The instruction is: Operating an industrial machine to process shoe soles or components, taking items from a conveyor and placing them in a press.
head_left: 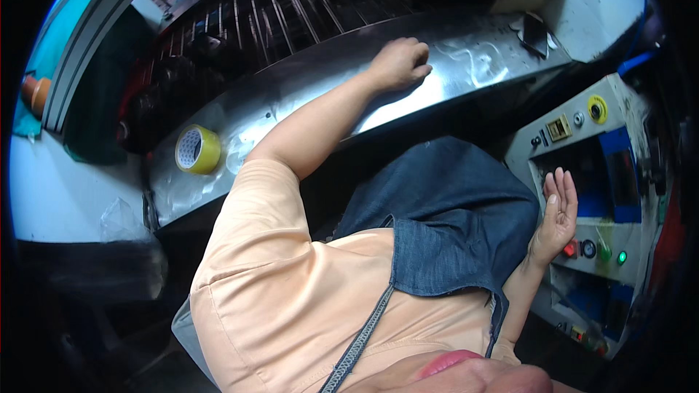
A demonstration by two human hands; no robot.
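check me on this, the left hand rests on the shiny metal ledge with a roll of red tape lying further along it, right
Not quite: the head view shows the tape roll is yellow, not red. The rest holds: the left hand rests on the shiny metal ledge, the tape lying further along it.

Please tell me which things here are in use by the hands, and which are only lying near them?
In use:
- left hand resting closed on the shiny metal ledge
- right hand, open, beside the control panel, near its red button

Lying about:
- yellow tape roll
- dark flat object on the ledge
- clear plastic bag
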